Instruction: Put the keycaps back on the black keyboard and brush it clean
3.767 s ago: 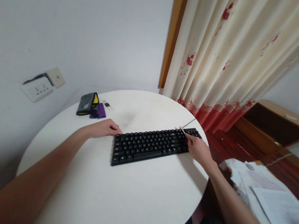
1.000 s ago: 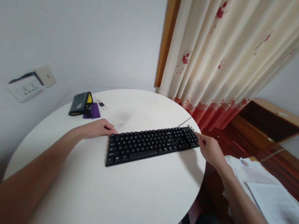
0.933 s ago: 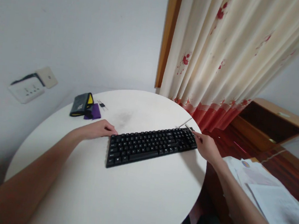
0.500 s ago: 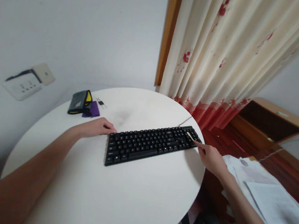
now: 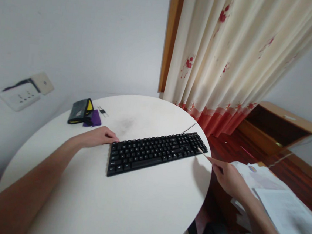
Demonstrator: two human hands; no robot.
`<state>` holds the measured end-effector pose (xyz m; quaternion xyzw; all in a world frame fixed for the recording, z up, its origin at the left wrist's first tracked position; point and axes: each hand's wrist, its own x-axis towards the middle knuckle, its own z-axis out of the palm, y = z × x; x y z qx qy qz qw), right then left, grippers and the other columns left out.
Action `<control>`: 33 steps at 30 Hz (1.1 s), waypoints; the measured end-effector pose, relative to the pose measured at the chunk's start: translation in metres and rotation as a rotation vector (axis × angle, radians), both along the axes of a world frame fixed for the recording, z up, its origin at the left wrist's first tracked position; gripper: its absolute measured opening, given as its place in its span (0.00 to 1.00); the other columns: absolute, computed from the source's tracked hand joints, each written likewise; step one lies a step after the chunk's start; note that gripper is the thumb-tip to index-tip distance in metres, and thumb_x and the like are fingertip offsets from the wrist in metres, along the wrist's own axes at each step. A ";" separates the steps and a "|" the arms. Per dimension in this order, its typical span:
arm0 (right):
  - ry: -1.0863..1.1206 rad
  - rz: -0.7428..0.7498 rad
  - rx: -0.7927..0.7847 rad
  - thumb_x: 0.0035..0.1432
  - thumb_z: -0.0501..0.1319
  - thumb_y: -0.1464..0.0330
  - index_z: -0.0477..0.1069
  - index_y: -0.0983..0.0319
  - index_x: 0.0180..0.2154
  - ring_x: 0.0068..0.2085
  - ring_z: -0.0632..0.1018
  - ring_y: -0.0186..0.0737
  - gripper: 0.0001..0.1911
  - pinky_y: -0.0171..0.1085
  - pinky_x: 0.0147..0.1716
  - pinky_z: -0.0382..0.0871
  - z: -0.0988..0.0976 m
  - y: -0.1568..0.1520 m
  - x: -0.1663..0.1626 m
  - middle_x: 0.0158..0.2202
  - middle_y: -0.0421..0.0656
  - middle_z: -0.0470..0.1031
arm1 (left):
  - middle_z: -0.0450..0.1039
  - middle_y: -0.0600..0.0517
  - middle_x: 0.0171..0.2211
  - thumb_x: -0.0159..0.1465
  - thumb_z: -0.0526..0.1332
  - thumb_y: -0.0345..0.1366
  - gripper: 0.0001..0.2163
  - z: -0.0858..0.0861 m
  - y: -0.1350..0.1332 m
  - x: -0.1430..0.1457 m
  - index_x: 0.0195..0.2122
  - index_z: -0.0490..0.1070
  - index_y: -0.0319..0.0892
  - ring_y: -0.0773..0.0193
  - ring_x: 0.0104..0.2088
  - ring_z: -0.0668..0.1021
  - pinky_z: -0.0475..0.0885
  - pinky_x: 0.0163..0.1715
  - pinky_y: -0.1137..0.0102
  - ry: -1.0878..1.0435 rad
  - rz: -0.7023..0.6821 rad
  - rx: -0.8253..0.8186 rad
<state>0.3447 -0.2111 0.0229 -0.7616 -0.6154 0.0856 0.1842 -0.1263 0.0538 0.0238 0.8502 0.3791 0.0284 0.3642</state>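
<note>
A black keyboard (image 5: 155,152) lies across the round white table (image 5: 124,203). My left hand (image 5: 98,137) rests on the table against the keyboard's far left corner, fingers curled loosely. My right hand (image 5: 229,177) hovers past the table's right edge, pinching a thin pale stick (image 5: 202,153) whose tip points at the keyboard's right end. The keyboard's cable (image 5: 190,127) runs off toward the curtain.
A grey and yellow pouch (image 5: 80,111) with a purple piece (image 5: 94,118) and small keys (image 5: 102,111) sits at the table's far left. A socket plate (image 5: 20,97) hangs on the wall. Curtain (image 5: 220,56), wooden bed frame (image 5: 280,124) and loose papers (image 5: 280,204) fill the right.
My right hand has drawn back to the right and down, off the keyboard's right end, still pinching the stick. My left hand has stayed at the left corner.
</note>
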 end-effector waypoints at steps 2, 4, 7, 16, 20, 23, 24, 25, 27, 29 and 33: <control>0.005 -0.032 0.057 0.62 0.52 0.66 0.73 0.56 0.56 0.42 0.81 0.48 0.23 0.38 0.40 0.70 0.004 0.006 0.005 0.42 0.46 0.82 | 0.82 0.52 0.35 0.61 0.60 0.50 0.17 -0.001 0.001 0.000 0.35 0.82 0.43 0.57 0.39 0.79 0.69 0.39 0.72 0.004 0.002 -0.005; 0.000 -0.068 0.117 0.62 0.52 0.65 0.73 0.56 0.56 0.44 0.80 0.49 0.22 0.39 0.41 0.71 0.007 0.019 0.008 0.44 0.47 0.81 | 0.82 0.52 0.35 0.61 0.60 0.50 0.17 -0.001 0.001 0.000 0.35 0.82 0.43 0.57 0.39 0.79 0.69 0.39 0.72 0.004 0.005 -0.010; -0.009 -0.098 0.131 0.63 0.52 0.65 0.74 0.57 0.55 0.45 0.80 0.49 0.22 0.39 0.42 0.70 0.006 0.047 0.006 0.44 0.47 0.81 | 0.82 0.52 0.35 0.61 0.60 0.51 0.17 -0.001 0.001 0.000 0.35 0.82 0.44 0.57 0.39 0.79 0.69 0.40 0.72 0.001 0.005 -0.009; -0.131 -0.105 0.013 0.65 0.50 0.64 0.70 0.53 0.58 0.45 0.80 0.51 0.23 0.39 0.38 0.67 -0.011 0.085 -0.004 0.44 0.49 0.81 | 0.81 0.52 0.34 0.62 0.60 0.50 0.17 -0.002 0.002 -0.001 0.33 0.82 0.44 0.58 0.38 0.79 0.69 0.39 0.72 0.007 -0.014 0.006; -0.144 -0.110 -0.021 0.64 0.50 0.63 0.70 0.53 0.58 0.43 0.80 0.50 0.23 0.38 0.36 0.66 -0.016 0.067 0.003 0.42 0.49 0.81 | 0.82 0.53 0.34 0.61 0.60 0.50 0.16 -0.001 0.001 0.000 0.34 0.82 0.44 0.59 0.38 0.79 0.69 0.38 0.73 0.001 -0.009 0.007; -0.128 -0.091 -0.036 0.64 0.51 0.65 0.71 0.53 0.58 0.40 0.80 0.47 0.23 0.37 0.34 0.65 -0.017 0.046 0.008 0.40 0.48 0.81 | 0.82 0.53 0.35 0.61 0.60 0.50 0.16 0.000 0.000 0.001 0.35 0.82 0.44 0.58 0.38 0.79 0.69 0.39 0.73 -0.006 -0.008 0.002; -0.121 -0.087 -0.040 0.64 0.50 0.65 0.71 0.54 0.57 0.38 0.80 0.46 0.23 0.36 0.34 0.65 -0.017 0.039 0.009 0.39 0.48 0.81 | 0.82 0.52 0.34 0.61 0.60 0.50 0.16 0.000 0.000 0.001 0.35 0.82 0.44 0.58 0.38 0.79 0.69 0.39 0.73 -0.009 -0.006 -0.003; -0.115 -0.083 -0.045 0.64 0.50 0.66 0.72 0.54 0.57 0.37 0.80 0.45 0.23 0.36 0.33 0.64 -0.017 0.032 0.010 0.39 0.48 0.82 | 0.82 0.52 0.34 0.61 0.60 0.50 0.16 0.001 -0.001 0.002 0.35 0.82 0.44 0.58 0.38 0.79 0.69 0.39 0.73 -0.011 -0.001 -0.008; -0.102 -0.066 -0.056 0.64 0.50 0.66 0.71 0.55 0.58 0.35 0.81 0.45 0.23 0.36 0.32 0.65 -0.016 0.019 0.009 0.38 0.48 0.82 | 0.82 0.52 0.34 0.60 0.61 0.50 0.17 0.002 -0.001 0.002 0.35 0.82 0.44 0.57 0.38 0.79 0.69 0.39 0.72 -0.012 0.009 -0.017; -0.091 -0.049 -0.057 0.64 0.49 0.66 0.70 0.56 0.59 0.36 0.81 0.45 0.24 0.36 0.33 0.66 -0.015 0.008 0.008 0.38 0.47 0.82 | 0.82 0.52 0.34 0.60 0.61 0.50 0.17 0.003 -0.002 0.002 0.35 0.82 0.44 0.57 0.39 0.79 0.69 0.40 0.72 -0.010 0.010 -0.020; -0.093 -0.051 -0.050 0.64 0.50 0.65 0.70 0.55 0.58 0.38 0.81 0.46 0.23 0.37 0.35 0.69 -0.014 -0.010 0.008 0.40 0.47 0.82 | 0.82 0.52 0.35 0.60 0.60 0.50 0.17 0.003 -0.002 0.002 0.35 0.82 0.45 0.57 0.39 0.79 0.69 0.40 0.73 -0.008 0.003 -0.016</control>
